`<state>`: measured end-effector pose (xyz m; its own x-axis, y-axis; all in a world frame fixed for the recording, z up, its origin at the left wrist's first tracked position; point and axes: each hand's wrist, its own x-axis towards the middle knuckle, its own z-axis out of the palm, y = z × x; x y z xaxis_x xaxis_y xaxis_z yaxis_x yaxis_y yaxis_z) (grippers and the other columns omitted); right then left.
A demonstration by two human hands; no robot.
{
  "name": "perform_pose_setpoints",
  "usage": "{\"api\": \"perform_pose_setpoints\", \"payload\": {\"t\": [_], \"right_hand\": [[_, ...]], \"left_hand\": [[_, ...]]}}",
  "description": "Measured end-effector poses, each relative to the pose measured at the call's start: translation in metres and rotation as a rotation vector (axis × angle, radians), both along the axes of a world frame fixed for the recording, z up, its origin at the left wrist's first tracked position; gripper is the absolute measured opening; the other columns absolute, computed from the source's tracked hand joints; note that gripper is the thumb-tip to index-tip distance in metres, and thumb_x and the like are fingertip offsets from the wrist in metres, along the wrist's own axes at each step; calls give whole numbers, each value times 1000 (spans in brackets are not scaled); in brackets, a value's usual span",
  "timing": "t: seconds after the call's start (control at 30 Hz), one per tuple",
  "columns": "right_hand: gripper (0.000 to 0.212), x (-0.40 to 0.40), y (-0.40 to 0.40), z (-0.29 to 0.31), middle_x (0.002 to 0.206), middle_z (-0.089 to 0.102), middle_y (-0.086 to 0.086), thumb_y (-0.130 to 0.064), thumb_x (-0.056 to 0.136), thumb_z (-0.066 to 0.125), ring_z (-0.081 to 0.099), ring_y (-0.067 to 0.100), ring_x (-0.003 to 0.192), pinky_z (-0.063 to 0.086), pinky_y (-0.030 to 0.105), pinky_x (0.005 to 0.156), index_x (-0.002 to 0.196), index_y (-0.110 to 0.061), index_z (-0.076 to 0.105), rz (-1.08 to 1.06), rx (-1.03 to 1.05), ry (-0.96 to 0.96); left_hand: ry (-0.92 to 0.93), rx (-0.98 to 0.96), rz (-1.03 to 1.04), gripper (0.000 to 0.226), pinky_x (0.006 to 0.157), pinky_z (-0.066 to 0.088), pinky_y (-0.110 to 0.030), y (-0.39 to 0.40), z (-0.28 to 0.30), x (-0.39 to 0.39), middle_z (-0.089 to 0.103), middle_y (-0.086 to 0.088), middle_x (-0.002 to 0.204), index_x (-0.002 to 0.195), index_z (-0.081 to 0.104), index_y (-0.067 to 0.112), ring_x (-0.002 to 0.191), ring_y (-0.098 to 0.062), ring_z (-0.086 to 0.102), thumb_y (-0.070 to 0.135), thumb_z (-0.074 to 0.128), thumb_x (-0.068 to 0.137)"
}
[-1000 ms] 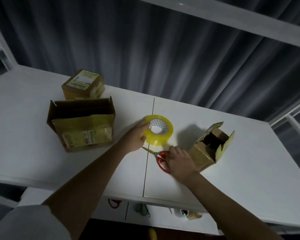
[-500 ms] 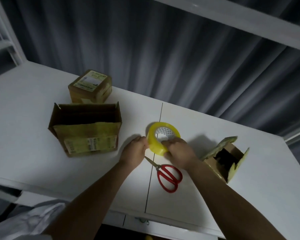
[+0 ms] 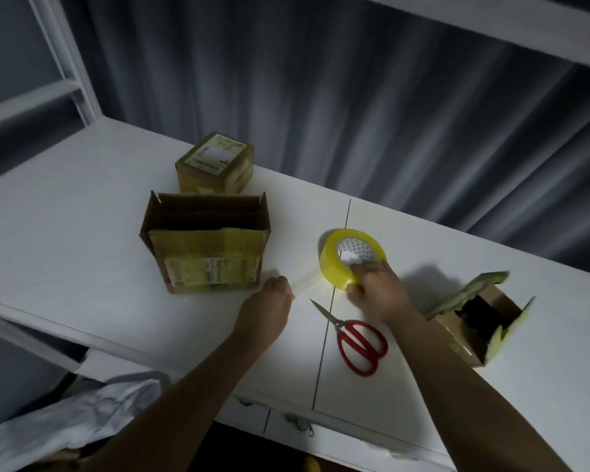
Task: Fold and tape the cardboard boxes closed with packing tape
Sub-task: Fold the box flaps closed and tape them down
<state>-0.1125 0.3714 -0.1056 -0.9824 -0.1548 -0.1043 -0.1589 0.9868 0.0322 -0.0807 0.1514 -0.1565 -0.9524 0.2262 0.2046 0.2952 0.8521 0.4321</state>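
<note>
Above the table (image 3: 82, 233), right hand (image 3: 377, 289) grips tape roll (image 3: 334, 264); left hand (image 3: 269, 301) pinches its strip (image 3: 305, 284).

Bare forearms, one white sleeve

Both forearms are bare from wrist to elbow, and the left hand (image 3: 269, 301) and right hand (image 3: 377, 287) wear no gloves, rings or watch. A crumpled white sleeve (image 3: 65, 424) bunches far back from the left hand, above the elbow.

Place: a dim home packing corner.
Signs: white worktop (image 3: 82, 233) under the hands, grey curtain (image 3: 321, 97) beyond them, white shelf frame (image 3: 65, 63) left.
</note>
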Motion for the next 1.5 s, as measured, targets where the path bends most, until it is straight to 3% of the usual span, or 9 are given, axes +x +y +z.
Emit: {"api": "perform_pose_setpoints", "payload": {"t": [0.2, 0.37, 0.57, 0.73, 0.9, 1.03, 1.17, 1.33, 1.5], "right_hand": [[43, 50, -17, -9, 101, 56, 21, -17, 74, 68, 54, 41, 95, 48, 45, 79, 111, 1, 57, -151, -195, 279], [45, 101, -26, -41, 85, 62, 18, -34, 75, 62, 60, 37, 76, 50, 40, 68, 100, 2, 61, -268, -111, 12], [31, 96, -27, -5, 76, 63, 18, -25, 84, 70, 64, 35, 63, 44, 32, 51, 90, 1, 54, -202, -252, 118], [40, 72, -23, 48, 112, 62, 11, -34, 90, 60, 60, 30, 101, 49, 36, 79, 119, -10, 47, -91, -221, 30], [92, 36, -49, 101, 126, 47, 6, -73, 72, 59, 45, 26, 119, 32, 31, 100, 135, -13, 30, 124, 641, -4], [81, 10, -80, 114, 137, 41, 5, -54, 83, 62, 36, 24, 127, 28, 31, 106, 143, -14, 24, 376, 1057, 9], [43, -10, -113, 104, 144, 38, 7, -23, 102, 35, 33, 23, 133, 26, 31, 107, 144, -19, 29, 526, 1144, -40], [31, -5, -121, 103, 131, 55, 2, -10, 98, 45, 53, 24, 119, 42, 31, 82, 128, -14, 53, 569, 1037, -92], [31, 29, -84, 82, 130, 57, 10, -5, 95, 47, 55, 32, 118, 49, 35, 86, 125, -4, 56, 229, 779, -158]], "left_hand": [[-56, 105, 20, 21, 65, 44, -23, -6, 1, -3, 64, -8, 93, 99, 55, 7, 81, -20, 64, 25, 43, 99], [-129, 202, -3, 18, 75, 46, -29, -15, 0, -2, 66, -10, 98, 105, 58, 7, 89, -26, 64, 15, 43, 98], [-231, 235, -19, 24, 80, 48, -29, -18, 5, -2, 65, -8, 111, 115, 59, 11, 98, -25, 63, 12, 43, 97], [-305, 236, -7, 27, 80, 50, -32, -20, 9, -1, 62, -5, 115, 117, 57, 13, 98, -26, 63, 6, 45, 93], [-201, 131, -9, 28, 83, 47, -29, -16, 13, 1, 65, -8, 111, 116, 59, 10, 102, -23, 61, 12, 40, 95], [-163, 60, -11, 30, 79, 49, -29, -14, 18, 4, 65, -6, 107, 118, 57, 12, 98, -21, 63, 13, 40, 94], [-161, 49, -18, 32, 79, 54, -32, -15, 19, 6, 64, -5, 107, 121, 54, 13, 95, -20, 64, 14, 39, 94], [-122, 62, 0, 32, 82, 52, -28, -17, 22, 5, 63, -5, 113, 123, 54, 12, 99, -18, 63, 17, 39, 96], [-110, 67, 52, 26, 78, 45, -20, -30, 27, 7, 66, -5, 105, 114, 57, 10, 96, -17, 63, 20, 39, 98]]}}
